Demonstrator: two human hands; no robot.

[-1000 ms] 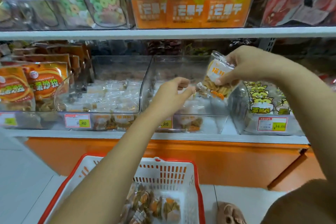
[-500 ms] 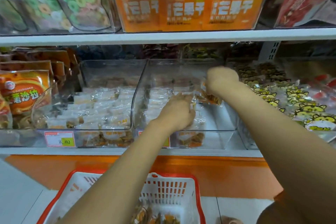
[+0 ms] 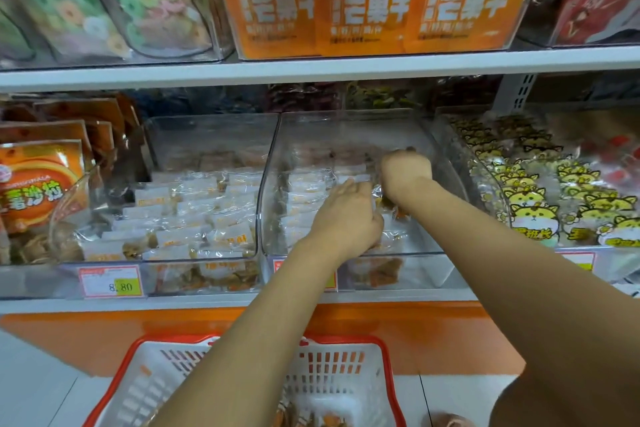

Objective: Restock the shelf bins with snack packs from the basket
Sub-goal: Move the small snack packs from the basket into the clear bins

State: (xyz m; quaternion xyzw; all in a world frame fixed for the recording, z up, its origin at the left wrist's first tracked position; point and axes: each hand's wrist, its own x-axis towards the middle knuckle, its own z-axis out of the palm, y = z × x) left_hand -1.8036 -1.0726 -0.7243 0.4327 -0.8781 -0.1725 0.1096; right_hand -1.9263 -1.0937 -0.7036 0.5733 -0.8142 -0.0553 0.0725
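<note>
Snack packs lie in the basket at 6 o'clock, below your forearms. Further in, your left hand is the nearer one, palm down in the middle bin, fingers curled onto the wrappers; whether they pinch anything is hidden. The snack pack you seem to be setting down sits at 2 o'clock from those fingers, crumpled under your right wrist, its long axis unreadable. Your right hand, deeper at 1 o'clock, is knuckles-up, fingers apparently curled round the pack's top. Bare bin floor lies at 3 o'clock of the stocked rows.
</note>
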